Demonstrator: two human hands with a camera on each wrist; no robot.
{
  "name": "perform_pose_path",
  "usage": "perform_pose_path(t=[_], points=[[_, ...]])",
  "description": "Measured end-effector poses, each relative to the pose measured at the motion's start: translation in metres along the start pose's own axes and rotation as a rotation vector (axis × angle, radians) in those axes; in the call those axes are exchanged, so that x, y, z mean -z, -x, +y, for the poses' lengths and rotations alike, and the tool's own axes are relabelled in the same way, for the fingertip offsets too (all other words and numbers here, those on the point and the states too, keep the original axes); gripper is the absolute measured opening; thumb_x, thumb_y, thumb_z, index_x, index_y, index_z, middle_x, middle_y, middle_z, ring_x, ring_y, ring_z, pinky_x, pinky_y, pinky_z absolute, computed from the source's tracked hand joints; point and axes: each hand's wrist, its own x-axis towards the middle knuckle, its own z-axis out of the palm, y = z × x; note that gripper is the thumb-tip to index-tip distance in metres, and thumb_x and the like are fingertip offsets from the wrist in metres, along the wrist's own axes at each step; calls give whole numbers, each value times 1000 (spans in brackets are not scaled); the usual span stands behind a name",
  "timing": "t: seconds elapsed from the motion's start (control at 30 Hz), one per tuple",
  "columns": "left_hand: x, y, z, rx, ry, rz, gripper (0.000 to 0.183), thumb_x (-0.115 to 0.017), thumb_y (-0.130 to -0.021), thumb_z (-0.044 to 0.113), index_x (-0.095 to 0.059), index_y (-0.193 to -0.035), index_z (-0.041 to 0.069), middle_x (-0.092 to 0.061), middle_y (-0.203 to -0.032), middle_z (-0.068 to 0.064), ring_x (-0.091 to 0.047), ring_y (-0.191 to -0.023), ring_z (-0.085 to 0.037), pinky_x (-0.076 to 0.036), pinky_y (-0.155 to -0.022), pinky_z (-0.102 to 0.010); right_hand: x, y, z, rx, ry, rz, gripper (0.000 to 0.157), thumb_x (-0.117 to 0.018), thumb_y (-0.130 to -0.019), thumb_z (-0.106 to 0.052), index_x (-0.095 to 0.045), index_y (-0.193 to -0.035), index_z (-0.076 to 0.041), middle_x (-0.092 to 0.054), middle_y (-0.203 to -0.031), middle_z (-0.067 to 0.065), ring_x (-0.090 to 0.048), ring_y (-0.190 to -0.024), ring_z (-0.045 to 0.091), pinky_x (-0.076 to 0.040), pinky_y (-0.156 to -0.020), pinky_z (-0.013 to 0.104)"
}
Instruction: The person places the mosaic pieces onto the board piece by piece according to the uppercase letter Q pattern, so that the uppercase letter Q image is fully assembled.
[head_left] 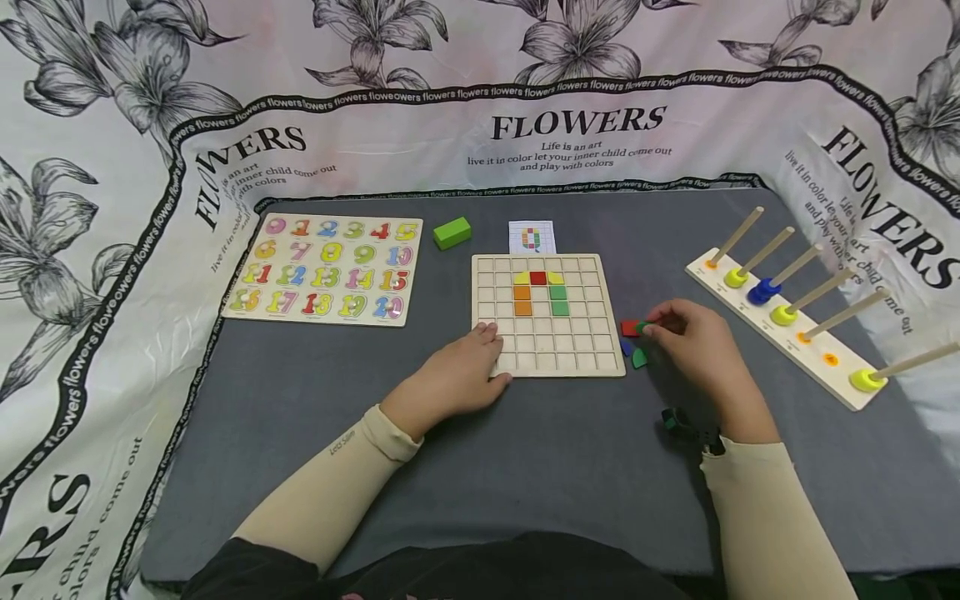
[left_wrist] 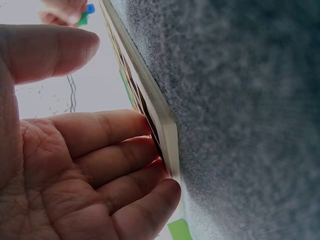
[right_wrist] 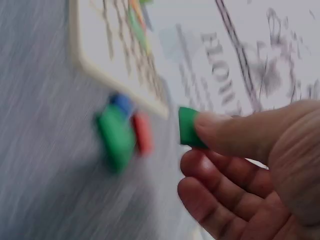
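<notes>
Nearest: L hand [head_left: 461, 367], fingers relaxed, not gripping, resting on the L edge of the wooden board [head_left: 550, 360]. Risk: if it leans or drags sideways, board could skew on the cloth & jolt the laid pieces; can't see how snug they sit. Board approx. square, so no clear long axis; near edge runs L–R in front of the person.

Just off board's R edge: loose green piece [head_left: 639, 359], then blue piece [head_left: 627, 347].

Bit farther, R hand [head_left: 693, 342] pinches a small green piece [right_wrist: 186, 127] btwn thumb & fingers, right by the red piece [head_left: 628, 328]. Prob. the weak spot: tiny hold area, so a slight twist could turn or drop it; fingers this low might also knock the loose ones. Its free end juts L from the fingertips, toward board; thumb hides part, so long axis unclear.

Farther, on board: arch of colored pieces [head_left: 537, 278], top toward far edge, legs toward the person. Beyond: card [head_left: 532, 238] at the far edge, touching or tucked under, can't tell; a forward shove on board would likely push or cover it.
</notes>
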Motion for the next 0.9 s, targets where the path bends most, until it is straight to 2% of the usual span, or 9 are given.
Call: perform_pose_path(t=[0.07, 0.17, 0.27, 0.37, 0.53, 0.9], points=[[1, 1, 0, 4, 2, 1, 69, -61, -112, 39, -44, -165, -1, -33, -178, -17, -26, -168, -31, -28, -137, -45, 1, -4, -14, 32, -13, 11, 19, -70, -109, -21, -74, -120, -6, -76, -112, 17, -69, -96, 29, -55, -76, 36], [1, 1, -1, 9, 4, -2, 69, -61, -112, 39, -44, -165, -1, -33, -178, -17, -26, -168, -31, -28, -137, -46, -4, -16, -42, 94, -25, -34, 19, -66, -111, -17, -74, -124, -7, -76, -119, 17, -71, -104, 32, -58, -84, 45], [1, 1, -1, 12, 1, -6, 68, -60, -112, 40, -44, -165, 0, -33, -178, -16, -26, -168, -30, -28, -137, -45, -21, -32, -67, 191, -21, -111, 18, -64, -111, -11, -76, -124, -5, -75, -124, 18, -71, -111, 35, -59, -93, 53], [2, 0, 0, 7, -6, -7, 68, -60, -112, 40, -45, -165, -1, -34, -177, -17, -27, -168, -31, -29, -137, -45, -46, -48, -85, 274, -7, -191, 17, -64, -110, -6, -78, -120, -4, -76, -124, 17, -71, -112, 34, -59, -100, 54], [4, -1, 3, -13, -15, 6, 67, -61, -112, 39, -47, -163, -3, -37, -175, -19, -30, -167, -32, -31, -136, -44, -74, -65, -97, 320, 10, -263, 17, -65, -107, -1, -80, -114, -5, -78, -117, 13, -69, -110, 31, -58, -103, 51], [5, 1, 2, -2, -33, 10, 67, -61, -112, 38, -47, -162, -3, -39, -175, -19, -31, -166, -33, -31, -136, -44, -82, -71, -113, 447, 77, -300, 17, -67, -103, 6, -82, -105, -2, -79, -111, 14, -72, -109, 33, -59, -103, 51]])
